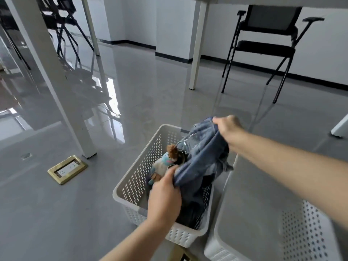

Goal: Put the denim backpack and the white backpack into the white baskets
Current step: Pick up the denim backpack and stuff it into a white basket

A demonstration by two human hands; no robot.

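A: Which step is happening?
B: Both hands are lowering the denim backpack [203,157] into the left perforated plastic basket [135,178]; left hand [165,193] gripping the near fabric, right hand [228,127] clenching the far edge.
A: Next?
B: Probably tucking the floppy cloth and plush charm [165,162] down, then letting go.

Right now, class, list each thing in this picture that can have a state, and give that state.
denim backpack: partly lowered into the left basket, held at both ends
left basket: upright, holding the backpack
right basket: upright, empty
left hand: fingers closed on denim
right hand: fingers closed on denim
plush charm: hanging against the backpack
chair: unoccupied
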